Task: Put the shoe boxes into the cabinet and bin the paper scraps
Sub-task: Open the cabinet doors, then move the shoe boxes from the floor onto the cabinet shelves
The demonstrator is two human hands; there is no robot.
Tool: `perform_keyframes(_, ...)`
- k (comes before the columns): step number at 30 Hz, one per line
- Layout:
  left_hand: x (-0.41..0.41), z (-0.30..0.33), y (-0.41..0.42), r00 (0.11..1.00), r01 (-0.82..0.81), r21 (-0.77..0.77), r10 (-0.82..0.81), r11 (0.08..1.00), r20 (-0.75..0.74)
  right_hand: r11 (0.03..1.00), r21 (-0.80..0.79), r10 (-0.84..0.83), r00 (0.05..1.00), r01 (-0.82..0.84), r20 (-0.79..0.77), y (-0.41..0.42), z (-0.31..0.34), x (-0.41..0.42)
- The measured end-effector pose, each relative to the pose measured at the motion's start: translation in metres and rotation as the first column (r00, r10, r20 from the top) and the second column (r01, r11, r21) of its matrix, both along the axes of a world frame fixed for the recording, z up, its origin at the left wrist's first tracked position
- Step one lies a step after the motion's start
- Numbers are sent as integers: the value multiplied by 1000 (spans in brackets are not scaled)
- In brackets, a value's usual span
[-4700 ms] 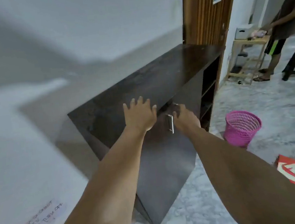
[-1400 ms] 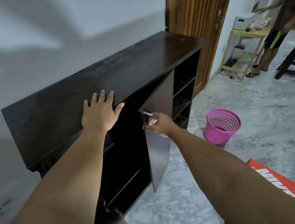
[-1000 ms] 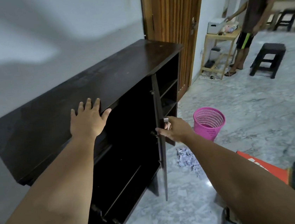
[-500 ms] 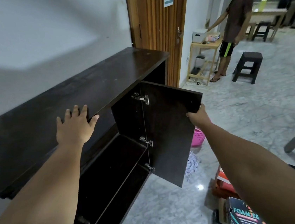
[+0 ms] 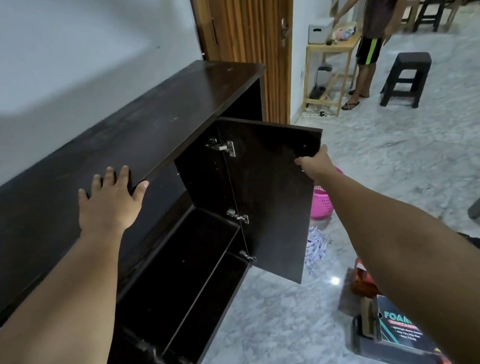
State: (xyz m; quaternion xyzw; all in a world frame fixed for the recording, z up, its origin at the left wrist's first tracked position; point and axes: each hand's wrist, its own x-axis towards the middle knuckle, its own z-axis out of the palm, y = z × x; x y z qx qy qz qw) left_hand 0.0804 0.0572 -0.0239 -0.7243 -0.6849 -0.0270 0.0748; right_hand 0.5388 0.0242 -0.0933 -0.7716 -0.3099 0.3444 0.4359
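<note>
**Cabinet door swung wide, boxes and scraps on the floor**

My left hand (image 5: 109,201) lies flat on the top panel of the long dark-brown wooden cabinet (image 5: 143,133), fingers spread, the thumb hooked just over the front edge. My right hand (image 5: 316,162) grips the free edge of the dark-brown cabinet door (image 5: 266,190), fingers curled round it near its upper corner. The door stands open on three silver metal hinges (image 5: 224,147), swung well out from the cabinet front so that I see its inner face. Inside the opened compartment a dark shelf (image 5: 187,256) runs across, with another space beneath it; both look dark and I cannot make out anything lying in them.

On the grey marbled tile floor (image 5: 280,336), a heap of white paper scraps (image 5: 315,248) lies just beyond the lower corner of the door. Behind the door and my right forearm, a pink plastic mesh waste bin (image 5: 322,202) shows in part, near the scraps. Lower right, beside my forearm, sit the shoe boxes: a dark cardboard one with green lettering (image 5: 399,331), and an orange-red one (image 5: 362,284) just past it, mostly hidden by my arm.

Further off, a ribbed wooden room door (image 5: 248,25) stands past the cabinet's end. Another person in dark shorts (image 5: 375,16) stands by a pale wooden side table (image 5: 329,61), with a dark square stool (image 5: 406,79) nearby.
</note>
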Motion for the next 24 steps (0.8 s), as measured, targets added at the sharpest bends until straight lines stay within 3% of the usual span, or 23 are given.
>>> perform_keyframes(4, 19, -3, -9, 998, -55, 7, 55, 998, 1, 994, -107, -6, 980, 27, 200, -50, -8, -11)
perform_keyframes(6, 46, -11, -20, 999, -38, 43, 39, 998, -34, 985, -173, 23, 973, 17, 228, -80, -21, -17)
perform_keyframes(9, 103, -37, -42, 988, 147, 33, -145, 989, -59, 957, -290, 42, 975, 24, 219, -142, -53, -22)
perform_keyframes(14, 208, -100, -118, 886, 458, -164, -433, 874, 167, 913, -397, -22, 981, 99, 192, -255, -79, -19)
perform_keyframes(19, 275, -137, -196, 812, 583, -394, -503, 711, 294, 864, -459, -119, 970, 206, 210, -347, -109, 26)
perform_keyframes(24, 316, -154, -236, 754, 656, -419, -576, 628, 317, 816, -477, -236, 942, 326, 240, -425, -92, 52)
